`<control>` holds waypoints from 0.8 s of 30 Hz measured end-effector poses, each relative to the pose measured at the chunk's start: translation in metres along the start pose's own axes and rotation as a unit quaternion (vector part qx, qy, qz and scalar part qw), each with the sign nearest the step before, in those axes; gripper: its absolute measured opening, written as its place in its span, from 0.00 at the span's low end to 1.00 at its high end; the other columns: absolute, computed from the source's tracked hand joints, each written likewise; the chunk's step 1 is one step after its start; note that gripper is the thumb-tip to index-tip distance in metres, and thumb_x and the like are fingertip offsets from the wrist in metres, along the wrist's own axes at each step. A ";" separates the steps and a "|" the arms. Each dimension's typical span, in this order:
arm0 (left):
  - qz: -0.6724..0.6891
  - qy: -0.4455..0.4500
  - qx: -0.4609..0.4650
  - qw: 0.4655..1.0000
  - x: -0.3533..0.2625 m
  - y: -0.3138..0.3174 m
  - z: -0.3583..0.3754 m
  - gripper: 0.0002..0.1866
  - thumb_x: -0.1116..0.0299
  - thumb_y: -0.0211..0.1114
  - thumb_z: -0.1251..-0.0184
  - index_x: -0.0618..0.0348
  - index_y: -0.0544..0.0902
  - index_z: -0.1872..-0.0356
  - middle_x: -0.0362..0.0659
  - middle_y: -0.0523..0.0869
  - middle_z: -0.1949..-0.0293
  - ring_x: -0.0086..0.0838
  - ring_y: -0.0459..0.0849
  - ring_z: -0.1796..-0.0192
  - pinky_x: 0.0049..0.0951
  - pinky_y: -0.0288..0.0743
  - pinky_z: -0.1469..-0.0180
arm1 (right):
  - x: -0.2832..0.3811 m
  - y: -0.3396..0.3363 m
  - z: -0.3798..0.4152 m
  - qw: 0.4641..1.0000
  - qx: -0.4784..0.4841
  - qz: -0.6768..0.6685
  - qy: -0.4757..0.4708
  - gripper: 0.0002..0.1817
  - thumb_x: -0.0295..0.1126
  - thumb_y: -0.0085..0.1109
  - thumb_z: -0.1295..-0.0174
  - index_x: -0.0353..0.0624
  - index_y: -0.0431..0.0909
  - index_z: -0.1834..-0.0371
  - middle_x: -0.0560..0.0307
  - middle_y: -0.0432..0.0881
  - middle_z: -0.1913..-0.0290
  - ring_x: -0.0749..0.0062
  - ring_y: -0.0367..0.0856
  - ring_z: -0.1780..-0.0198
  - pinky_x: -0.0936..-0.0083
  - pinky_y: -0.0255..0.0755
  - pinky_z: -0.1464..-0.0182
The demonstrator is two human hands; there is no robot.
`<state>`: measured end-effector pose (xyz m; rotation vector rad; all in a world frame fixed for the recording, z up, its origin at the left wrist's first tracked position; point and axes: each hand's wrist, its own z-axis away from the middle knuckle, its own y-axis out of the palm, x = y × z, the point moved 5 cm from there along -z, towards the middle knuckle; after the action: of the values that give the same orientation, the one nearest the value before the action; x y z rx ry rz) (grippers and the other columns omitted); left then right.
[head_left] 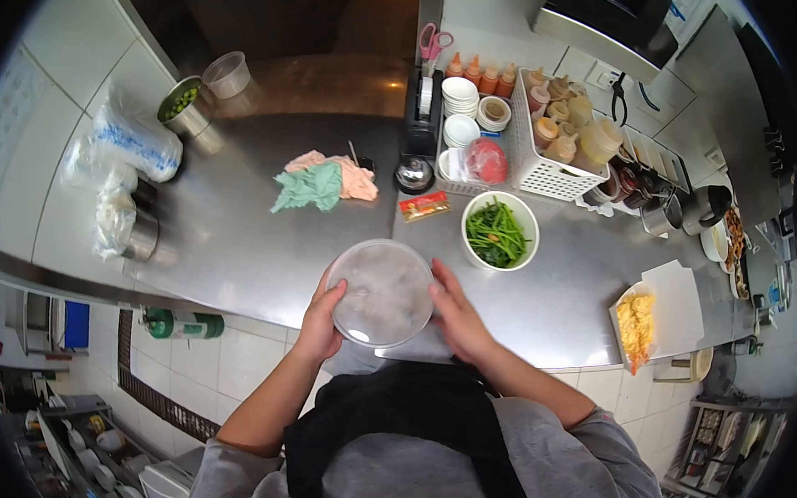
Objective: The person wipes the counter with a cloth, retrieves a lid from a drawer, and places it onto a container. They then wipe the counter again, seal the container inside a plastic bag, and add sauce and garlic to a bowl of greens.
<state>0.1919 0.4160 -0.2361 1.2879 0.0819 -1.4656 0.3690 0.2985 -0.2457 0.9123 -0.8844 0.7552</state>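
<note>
Here, at the near edge of the steel counter [234, 250]: a lidded round container [383, 291], gripped on both sides. Left hand [319, 324] curled around its left rim, right hand [456, 317] around its right. Just beyond, to the right, a white bowl of greens [500, 231]; farther back, crumpled cloths [326, 182].

Bare counter [234, 250] left; greens bowl [500, 231], basket [539, 163] crowd right.
</note>
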 end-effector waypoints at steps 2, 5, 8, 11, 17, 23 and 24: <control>-0.025 0.028 0.025 0.999 -0.020 -0.026 -0.018 0.29 0.62 0.52 0.25 0.55 0.60 0.26 0.48 0.71 0.32 0.39 0.70 0.31 0.40 0.66 0.30 | 0.026 0.012 -0.042 0.980 -0.050 0.164 -0.104 0.34 0.42 0.57 0.29 0.43 0.57 0.24 0.48 0.68 0.34 0.64 0.73 0.40 0.69 0.69 0.38; -0.023 0.001 0.041 0.999 -0.044 -0.059 -0.041 0.27 0.69 0.50 0.23 0.56 0.61 0.26 0.47 0.72 0.33 0.34 0.72 0.32 0.35 0.67 0.32 | 0.053 0.039 -0.117 0.922 -0.081 0.325 -0.195 0.24 0.39 0.58 0.31 0.42 0.71 0.34 0.51 0.80 0.49 0.68 0.79 0.51 0.71 0.73 0.47; -0.042 -0.007 0.090 0.995 -0.057 -0.082 -0.058 0.27 0.68 0.52 0.23 0.55 0.61 0.26 0.46 0.72 0.33 0.32 0.72 0.32 0.33 0.66 0.32 | 0.072 0.079 -0.178 0.912 -0.121 0.341 -0.195 0.23 0.36 0.59 0.32 0.40 0.73 0.36 0.53 0.83 0.60 0.66 0.82 0.58 0.70 0.75 0.52; -0.064 -0.007 0.099 0.993 -0.061 -0.096 -0.069 0.27 0.66 0.53 0.23 0.56 0.63 0.26 0.45 0.73 0.33 0.30 0.72 0.33 0.30 0.65 0.32 | 0.086 0.101 -0.222 0.882 -0.186 0.385 -0.199 0.19 0.36 0.58 0.32 0.38 0.76 0.41 0.48 0.84 0.63 0.58 0.84 0.61 0.67 0.76 0.54; -0.301 0.060 0.136 0.942 -0.067 -0.107 -0.086 0.27 0.62 0.55 0.23 0.59 0.66 0.28 0.54 0.76 0.36 0.38 0.72 0.33 0.33 0.64 0.32 | 0.089 0.112 -0.248 0.860 -0.136 0.473 -0.134 0.13 0.34 0.55 0.31 0.37 0.81 0.51 0.39 0.85 0.57 0.48 0.85 0.56 0.63 0.76 0.55; -0.362 0.235 0.052 0.901 -0.140 -0.094 -0.113 0.27 0.66 0.62 0.28 0.60 0.69 0.31 0.54 0.74 0.38 0.45 0.73 0.34 0.37 0.66 0.33 | 0.130 0.147 -0.205 0.685 -0.139 0.582 -0.417 0.06 0.22 0.55 0.34 0.36 0.81 0.58 0.44 0.84 0.62 0.51 0.83 0.60 0.64 0.77 0.56; -0.404 0.330 0.061 0.851 -0.164 -0.078 -0.115 0.28 0.68 0.64 0.31 0.57 0.69 0.31 0.53 0.73 0.38 0.46 0.73 0.35 0.37 0.68 0.34 | 0.136 0.161 -0.195 0.685 -0.129 0.582 -0.419 0.06 0.22 0.55 0.34 0.36 0.81 0.58 0.44 0.84 0.62 0.51 0.83 0.60 0.64 0.77 0.56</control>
<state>0.1714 0.6277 -0.2086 1.9504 1.1224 -1.6314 0.3535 0.5634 -0.1355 0.2791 -2.4502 1.2350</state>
